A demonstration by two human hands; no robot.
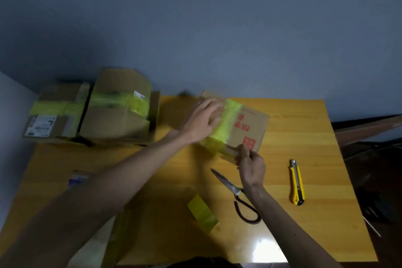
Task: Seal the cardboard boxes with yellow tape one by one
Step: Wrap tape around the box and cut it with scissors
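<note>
Left hand [203, 121] spread flat on a part-taped box [252, 125]; right hand [250, 164] pinches its yellow tape [227, 121]. Two sealed boxes [117, 115] sit beyond the left hand.

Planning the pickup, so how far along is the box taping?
Done: far-left box and its neighbour carry yellow bands. In hand: left hand presses yellow tape on the red-printed box; right hand pinches its end. Left: cutting, scissors nearby.

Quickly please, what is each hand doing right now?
Left hand: open, pressing on the cardboard box.
Right hand: closed, pinching the yellow tape at the box's near edge.
</note>
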